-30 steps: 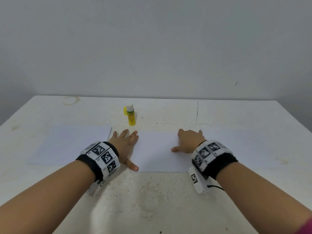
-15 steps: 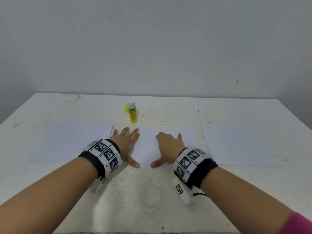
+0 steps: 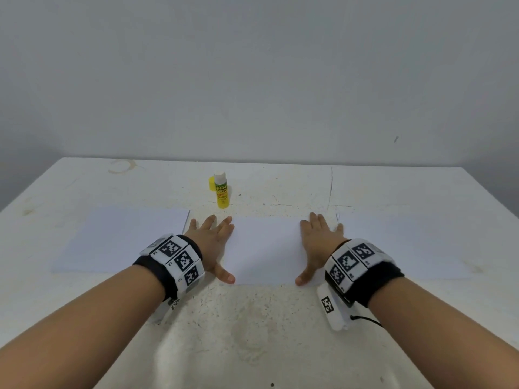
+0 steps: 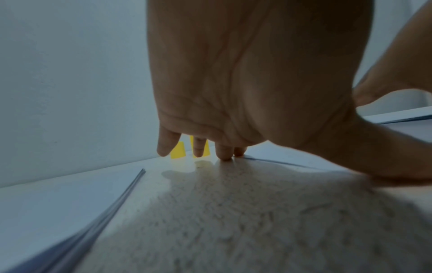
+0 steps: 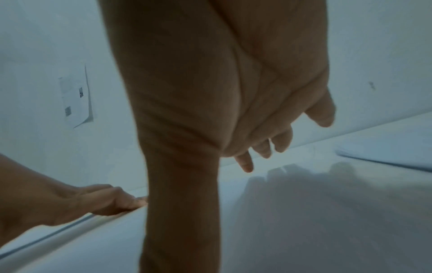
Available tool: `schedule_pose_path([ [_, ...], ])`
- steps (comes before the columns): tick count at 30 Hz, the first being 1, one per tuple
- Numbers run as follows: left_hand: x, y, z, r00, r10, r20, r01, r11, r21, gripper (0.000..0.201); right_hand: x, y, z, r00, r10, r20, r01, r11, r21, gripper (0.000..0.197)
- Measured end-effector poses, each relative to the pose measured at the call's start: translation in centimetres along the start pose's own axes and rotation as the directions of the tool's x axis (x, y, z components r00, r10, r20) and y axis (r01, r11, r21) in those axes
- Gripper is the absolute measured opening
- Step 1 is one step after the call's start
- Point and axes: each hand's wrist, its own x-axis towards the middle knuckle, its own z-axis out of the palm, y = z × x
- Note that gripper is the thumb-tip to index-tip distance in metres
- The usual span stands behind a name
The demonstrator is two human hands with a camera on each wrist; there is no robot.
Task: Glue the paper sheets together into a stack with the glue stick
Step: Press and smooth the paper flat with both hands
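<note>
Hands lie flat, fingers straight: left hand (image 3: 212, 242) on the middle sheet's (image 3: 266, 251) nine o'clock edge, right hand (image 3: 318, 242) at its three o'clock side. Glue stick (image 3: 222, 190) stands upright at eleven o'clock, uncapped; more paper (image 3: 123, 240) at nine.

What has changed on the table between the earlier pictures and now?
The right hand swept over the middle sheet: from its right part, curled, to the centre, then back to its right edge, now flat and spread. Nothing was taken hold of or let go. The left hand stayed flat at the sheet's left edge. The glue stick, its cap and both side sheets did not move.
</note>
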Motion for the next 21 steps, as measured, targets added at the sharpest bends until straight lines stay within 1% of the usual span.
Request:
schedule_pose_path([
  [1, 0.1, 0.0, 0.0, 1.000, 0.000, -0.002, 0.000, 1.000, 0.004, 0.129, 0.1, -0.7, -0.3, 0.998, -0.069, -0.010, 0.070, 0.997, 0.013, 0.136],
  [3, 0.2, 0.0, 0.1, 1.000, -0.002, -0.009, 0.002, 1.000, 0.005, 0.129, 0.4, -2.9, -0.5, 0.973, -0.231, -0.021, 0.232, 0.970, 0.073, 0.132],
  [4, 0.3, 0.0, 0.1, 1.000, -0.004, -0.013, 0.004, 1.000, 0.001, 0.130, 0.5, -4.1, -0.4, 0.959, -0.282, -0.013, 0.282, 0.955, 0.094, 0.128],
  [5, 0.3, 0.0, 0.2, 1.000, -0.006, -0.018, 0.006, 1.000, -0.005, 0.130, 0.6, -4.8, -0.2, 0.952, -0.305, -0.002, 0.304, 0.947, 0.108, 0.124],
  [7, 0.3, -0.1, 0.2, 1.000, -0.010, -0.017, 0.010, 1.000, -0.010, 0.130, 0.9, -4.3, 0.0, 0.955, -0.298, 0.013, 0.293, 0.946, 0.136, 0.116],
  [12, -0.1, 0.1, -0.1, 1.000, -0.014, 0.006, 0.014, 1.000, 0.006, 0.126, 0.2, 1.1, -0.5, 0.972, -0.223, 0.068, 0.211, 0.965, 0.153, 0.101],
  [15, -0.2, 0.2, -0.2, 1.000, -0.017, 0.008, 0.016, 1.000, 0.009, 0.126, 0.5, 3.1, -1.0, 0.976, -0.205, 0.078, 0.189, 0.967, 0.172, 0.095],
  [17, -0.2, 0.1, -0.1, 1.000, -0.020, 0.010, 0.020, 1.000, 0.008, 0.126, 1.2, 4.3, -1.6, 0.985, -0.174, 0.013, 0.169, 0.970, 0.174, 0.091],
  [18, -0.1, 0.1, -0.1, 1.000, -0.021, 0.012, 0.021, 1.000, 0.006, 0.126, 1.6, 4.8, -2.0, 0.988, -0.153, -0.029, 0.156, 0.969, 0.192, 0.085],
  [21, 0.0, 0.0, 0.0, 1.000, -0.021, 0.021, 0.021, 1.000, -0.002, 0.126, 2.1, 5.9, -2.5, 0.981, -0.094, -0.170, 0.142, 0.944, 0.299, 0.051],
])
